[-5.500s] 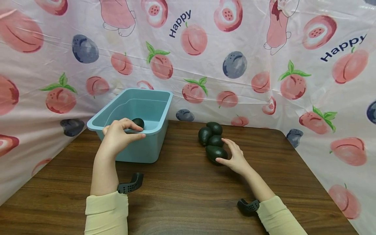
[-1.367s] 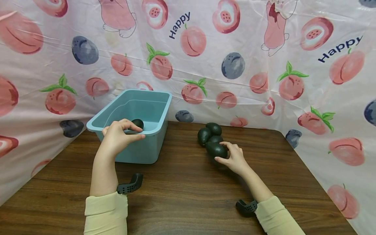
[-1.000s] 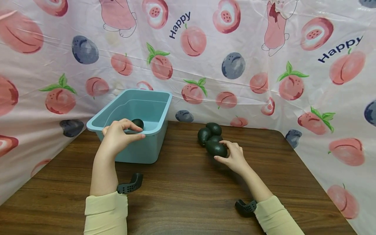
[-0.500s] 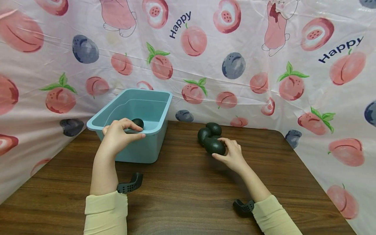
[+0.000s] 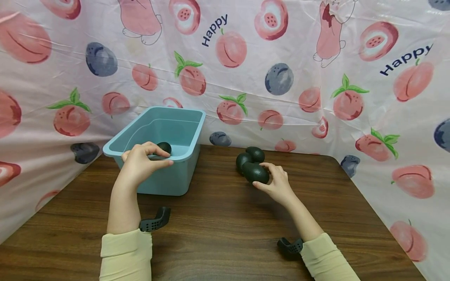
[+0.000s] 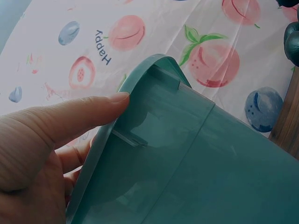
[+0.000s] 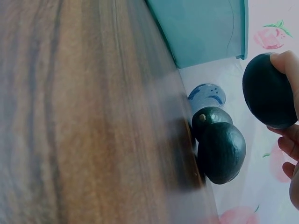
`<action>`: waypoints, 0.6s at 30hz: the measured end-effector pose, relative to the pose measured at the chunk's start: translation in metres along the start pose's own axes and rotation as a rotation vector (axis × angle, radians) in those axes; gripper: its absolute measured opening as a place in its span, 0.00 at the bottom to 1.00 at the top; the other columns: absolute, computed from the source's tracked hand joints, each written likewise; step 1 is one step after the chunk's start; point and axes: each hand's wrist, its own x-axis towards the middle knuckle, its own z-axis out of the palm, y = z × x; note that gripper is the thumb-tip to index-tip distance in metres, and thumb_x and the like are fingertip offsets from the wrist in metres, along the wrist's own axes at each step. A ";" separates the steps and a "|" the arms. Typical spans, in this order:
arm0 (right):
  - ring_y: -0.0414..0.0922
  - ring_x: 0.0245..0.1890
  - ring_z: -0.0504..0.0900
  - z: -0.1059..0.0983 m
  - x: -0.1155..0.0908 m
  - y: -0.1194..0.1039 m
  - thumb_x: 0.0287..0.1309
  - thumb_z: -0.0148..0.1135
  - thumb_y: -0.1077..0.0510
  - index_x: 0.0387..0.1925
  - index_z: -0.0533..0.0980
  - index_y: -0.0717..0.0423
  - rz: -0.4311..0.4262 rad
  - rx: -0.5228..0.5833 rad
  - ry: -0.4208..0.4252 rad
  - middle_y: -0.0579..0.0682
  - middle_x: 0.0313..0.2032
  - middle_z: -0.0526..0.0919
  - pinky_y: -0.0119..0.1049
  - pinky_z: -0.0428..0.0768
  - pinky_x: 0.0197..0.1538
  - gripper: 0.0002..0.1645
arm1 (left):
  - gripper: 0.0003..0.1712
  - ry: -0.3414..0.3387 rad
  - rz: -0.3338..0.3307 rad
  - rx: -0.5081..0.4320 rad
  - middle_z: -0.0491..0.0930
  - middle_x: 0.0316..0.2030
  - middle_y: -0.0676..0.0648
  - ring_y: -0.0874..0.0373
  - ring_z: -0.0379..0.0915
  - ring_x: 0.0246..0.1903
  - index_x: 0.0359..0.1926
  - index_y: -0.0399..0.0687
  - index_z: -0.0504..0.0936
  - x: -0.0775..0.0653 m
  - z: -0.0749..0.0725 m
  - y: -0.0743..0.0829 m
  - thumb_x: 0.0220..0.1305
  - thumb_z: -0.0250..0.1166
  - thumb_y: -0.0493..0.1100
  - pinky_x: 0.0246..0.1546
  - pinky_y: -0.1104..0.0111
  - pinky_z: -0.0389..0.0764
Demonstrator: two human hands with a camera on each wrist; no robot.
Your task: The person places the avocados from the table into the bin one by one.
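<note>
Taking twelve o'clock as straight ahead of you, your right hand (image 5: 277,185) is just past twelve, its thumb and fingers pinching a dark green, egg-shaped avocado (image 5: 256,173) above the brown wood-grain table (image 5: 218,234). Close behind your held avocado, towards twelve, two more dark green, rounded avocados, a nearer one (image 5: 243,160) and a farther one (image 5: 255,153), lie touching on the table. Your held fruit covers part of that group in the head view, so you cannot tell whether another lies behind it.

At eleven o'clock stands the light blue, rectangular plastic tub (image 5: 172,177). Your left hand (image 5: 140,160) pinches its near rim, thumb outside and fingers inside, and hides part of the small, dark, rounded avocado (image 5: 165,147) lying within. The tub's tall right-hand wall stands between your held avocado and the tub's inside.

A pale pink sheet printed with fruit (image 5: 242,82) hangs behind everything from ten to two o'clock, near the tub's far end.
</note>
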 end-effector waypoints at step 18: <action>0.51 0.54 0.64 0.002 0.005 -0.010 0.50 0.73 0.49 0.65 0.68 0.50 -0.039 0.025 0.006 0.53 0.52 0.75 0.53 0.56 0.56 0.41 | 0.14 -0.001 -0.003 0.001 0.80 0.39 0.43 0.43 0.69 0.45 0.36 0.41 0.87 0.000 0.000 -0.001 0.51 0.75 0.45 0.52 0.44 0.40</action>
